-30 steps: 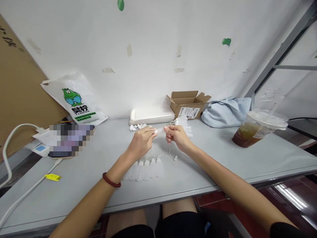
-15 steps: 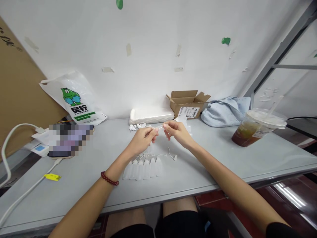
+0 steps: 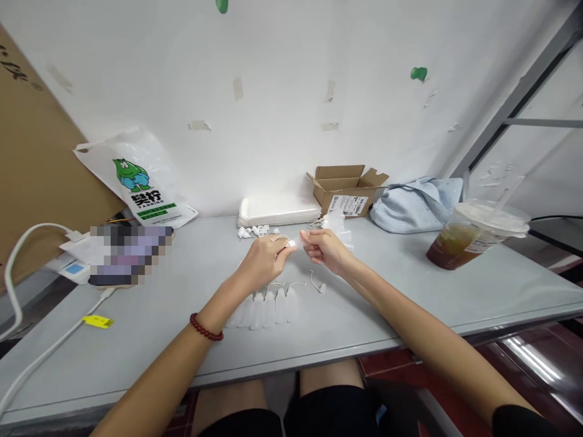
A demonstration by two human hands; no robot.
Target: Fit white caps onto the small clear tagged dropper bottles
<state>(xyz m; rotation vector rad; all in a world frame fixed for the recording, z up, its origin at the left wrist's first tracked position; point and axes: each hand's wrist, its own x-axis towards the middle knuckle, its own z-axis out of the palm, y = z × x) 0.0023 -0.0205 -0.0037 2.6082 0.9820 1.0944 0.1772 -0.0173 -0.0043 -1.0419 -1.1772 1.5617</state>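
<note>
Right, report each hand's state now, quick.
Left hand: closed, pinching a small white cap.
Right hand: closed, apparently pinching the small translucent bottle between the hands; its outline is faint.

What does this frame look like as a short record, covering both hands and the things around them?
Left hand: pinching a small white piece
Right hand: fingertips close by; grip unclear
Surface: gray desk
Nearer the person: row of translucent bottles
Toward the wall: white caps, open cardboard box, blue cloth
Far right: lidded drink cup
Far left: printed white bag
</note>
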